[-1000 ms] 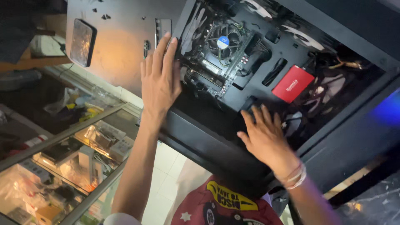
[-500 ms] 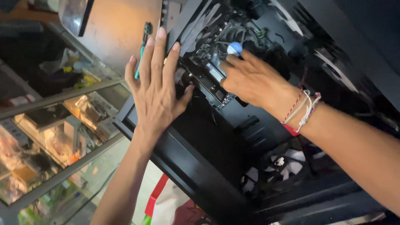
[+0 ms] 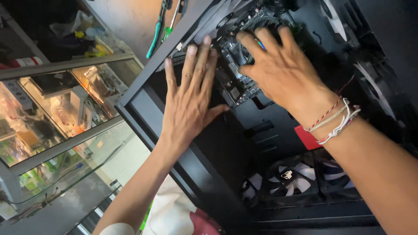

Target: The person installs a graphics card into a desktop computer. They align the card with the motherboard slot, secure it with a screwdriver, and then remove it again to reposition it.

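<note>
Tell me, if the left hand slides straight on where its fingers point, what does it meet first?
Probably the case's top edge: the left hand lies flat, fingers pointing up the picture, tips at the motherboard's left side. Beyond the edge lie the green-handled tools; depth is unclear.

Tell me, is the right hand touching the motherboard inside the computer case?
Touching. The head view shows the right hand spread flat over the motherboard, with its fingers pressed on the board's parts and no gap visible beneath them.

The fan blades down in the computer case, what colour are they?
White, set in a black frame; the fan shows in the head view, below the right hand.
</note>
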